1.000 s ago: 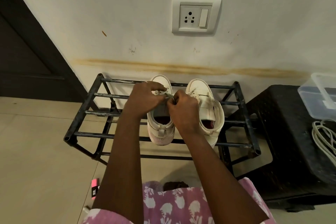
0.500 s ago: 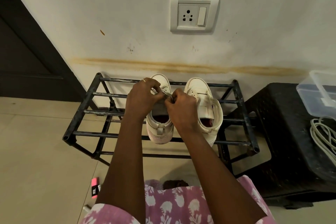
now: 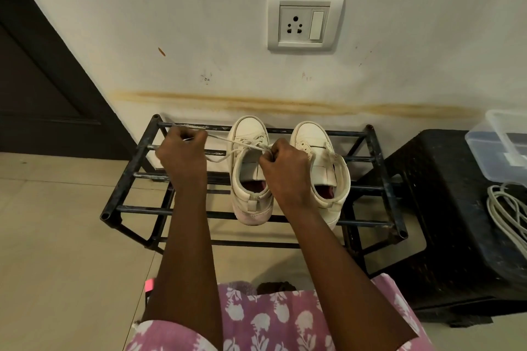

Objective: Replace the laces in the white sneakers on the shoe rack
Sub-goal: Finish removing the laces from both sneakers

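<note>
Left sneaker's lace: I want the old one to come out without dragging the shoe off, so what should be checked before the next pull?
1. Left hand grips the lace: ok.
2. Right hand pinches the lace at the top of the left sneaker: ok.
3. Lace stretched between the two hands: ok.
4. Lace free of the eyelets: not ok, it runs into the sneaker's front.
5. Knot fully undone: cannot tell, the right hand covers that spot.
6. Left sneaker rests on the shoe rack bars, right sneaker apart from the pulled lace: ok.
</note>
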Tool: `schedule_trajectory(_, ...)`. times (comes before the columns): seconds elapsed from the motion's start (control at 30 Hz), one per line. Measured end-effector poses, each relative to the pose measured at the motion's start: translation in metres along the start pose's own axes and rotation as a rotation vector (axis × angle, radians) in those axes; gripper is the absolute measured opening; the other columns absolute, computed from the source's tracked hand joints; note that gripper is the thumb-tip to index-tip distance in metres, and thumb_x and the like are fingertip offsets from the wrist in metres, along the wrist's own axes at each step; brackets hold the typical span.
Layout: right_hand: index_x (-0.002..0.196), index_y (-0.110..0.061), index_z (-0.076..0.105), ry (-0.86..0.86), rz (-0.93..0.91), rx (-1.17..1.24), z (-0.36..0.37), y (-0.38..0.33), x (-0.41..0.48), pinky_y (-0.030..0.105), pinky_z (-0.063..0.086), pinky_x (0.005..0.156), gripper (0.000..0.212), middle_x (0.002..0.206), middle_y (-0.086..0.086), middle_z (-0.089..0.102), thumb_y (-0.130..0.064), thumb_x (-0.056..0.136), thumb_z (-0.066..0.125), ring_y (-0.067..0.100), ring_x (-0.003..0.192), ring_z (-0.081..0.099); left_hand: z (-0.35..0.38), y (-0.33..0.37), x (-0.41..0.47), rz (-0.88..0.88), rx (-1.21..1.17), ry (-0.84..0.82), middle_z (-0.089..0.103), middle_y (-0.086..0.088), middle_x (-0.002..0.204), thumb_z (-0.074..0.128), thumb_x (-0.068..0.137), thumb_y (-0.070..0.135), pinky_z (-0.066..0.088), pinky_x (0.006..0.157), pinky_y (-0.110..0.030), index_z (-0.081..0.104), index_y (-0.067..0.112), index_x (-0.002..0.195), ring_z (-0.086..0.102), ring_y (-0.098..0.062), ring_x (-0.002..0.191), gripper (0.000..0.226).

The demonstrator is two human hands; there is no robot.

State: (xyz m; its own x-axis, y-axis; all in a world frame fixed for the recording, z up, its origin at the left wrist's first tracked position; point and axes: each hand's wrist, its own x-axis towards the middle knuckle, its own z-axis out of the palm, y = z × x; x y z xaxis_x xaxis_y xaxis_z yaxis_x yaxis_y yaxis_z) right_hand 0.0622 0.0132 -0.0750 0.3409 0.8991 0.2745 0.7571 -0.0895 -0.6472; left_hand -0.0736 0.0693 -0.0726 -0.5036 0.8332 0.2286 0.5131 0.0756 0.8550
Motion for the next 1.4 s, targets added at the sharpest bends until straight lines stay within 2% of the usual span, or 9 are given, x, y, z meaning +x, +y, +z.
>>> schedule_trajectory(0.17,0.098,0.001,0.062,0.007,0.003,-0.013,-0.003,0.003,0.002,0.033,0.046,0.068,0.019,0.088,0.017,0.068,-0.015,0.089,0.057,0.029,0.08,0.064,-0.019,-0.01,0.013,-0.233,-0.009,0.213,0.065,-0.016,0.104,0.055,0.089,0.017,0.038,0.065,-0.015,0.061,-0.001,0.11,0.058,-0.018,0.086,0.028)
schedule_trajectory(0.27,0.097,0.001,0.062,-0.001,-0.02,-0.014,-0.001,0.003,0.001,0.03,0.045,0.066,0.018,0.086,0.016,0.068,-0.014,0.089,0.058,0.027,0.077,0.065,-0.024,-0.023,0.022,-0.25,0.015,0.136,0.065,-0.016,0.101,0.059,0.087,0.019,0.047,0.067,-0.022,0.063,-0.001,0.107,0.064,-0.024,0.089,0.028)
schedule_trajectory(0.37,0.097,-0.001,0.062,-0.004,-0.007,-0.021,0.0,0.001,0.001,0.03,0.045,0.066,0.017,0.086,0.015,0.068,-0.015,0.088,0.058,0.026,0.077,0.064,-0.019,-0.024,0.02,-0.234,0.084,-0.051,0.066,-0.014,0.089,0.06,0.086,0.014,0.044,0.06,-0.018,0.066,-0.002,0.1,0.062,-0.019,0.072,0.022)
schedule_trajectory(0.5,0.1,-0.004,0.061,-0.04,-0.022,-0.065,-0.002,-0.001,-0.001,0.032,0.046,0.07,0.019,0.092,0.012,0.066,-0.019,0.09,0.055,0.025,0.081,0.063,-0.005,-0.015,0.014,-0.123,0.167,-0.261,0.068,-0.014,0.102,0.064,0.084,0.011,0.048,0.087,-0.033,0.065,0.002,0.105,0.063,-0.027,0.097,0.023)
schedule_trajectory(0.6,0.112,-0.008,0.058,-0.13,-0.048,-0.185,-0.001,0.0,-0.002,0.031,0.043,0.074,0.026,0.104,0.01,0.063,-0.025,0.093,0.051,0.025,0.093,0.061,0.005,-0.002,0.008,0.031,0.216,-0.394,0.067,-0.012,0.112,0.06,0.087,0.015,0.039,0.095,-0.03,0.068,0.005,0.108,0.059,-0.024,0.106,0.024)
schedule_trajectory(0.8,0.115,-0.008,0.059,-0.178,-0.003,-0.218,0.0,-0.001,0.0,0.029,0.04,0.072,0.03,0.108,0.01,0.061,-0.028,0.098,0.045,0.025,0.095,0.06,0.017,0.029,0.003,0.275,0.131,-0.669,0.071,-0.008,0.105,0.063,0.087,0.014,0.036,0.076,-0.012,0.072,0.008,0.105,0.06,-0.011,0.094,0.02)
schedule_trajectory(0.93,0.111,-0.004,0.063,-0.124,-0.022,-0.202,0.002,0.001,-0.001,0.027,0.037,0.068,0.026,0.104,0.014,0.063,-0.019,0.098,0.045,0.027,0.09,0.062,0.022,0.038,0.008,0.386,0.349,-0.822,0.071,-0.01,0.104,0.068,0.084,0.019,0.042,0.08,-0.021,0.073,0.01,0.104,0.063,-0.019,0.098,0.022)
schedule_trajectory(1.1,0.104,0.003,0.065,-0.076,-0.027,-0.164,0.003,0.0,-0.003,0.024,0.034,0.064,0.022,0.098,0.019,0.065,-0.01,0.096,0.049,0.03,0.083,0.064,0.03,0.057,0.013,0.475,0.572,-0.923,0.072,-0.015,0.095,0.069,0.083,0.016,0.038,0.054,-0.015,0.074,0.003,0.099,0.059,-0.021,0.077,0.021)
schedule_trajectory(1.4,0.113,-0.003,0.063,-0.09,-0.008,-0.178,0.001,0.0,-0.002,0.02,0.034,0.068,0.026,0.107,0.013,0.064,-0.016,0.098,0.046,0.024,0.092,0.064,0.031,0.048,0.02,0.598,0.581,-0.887,0.069,-0.013,0.092,0.069,0.082,0.018,0.049,0.072,-0.032,0.073,0.003,0.092,0.054,-0.017,0.072,0.019)
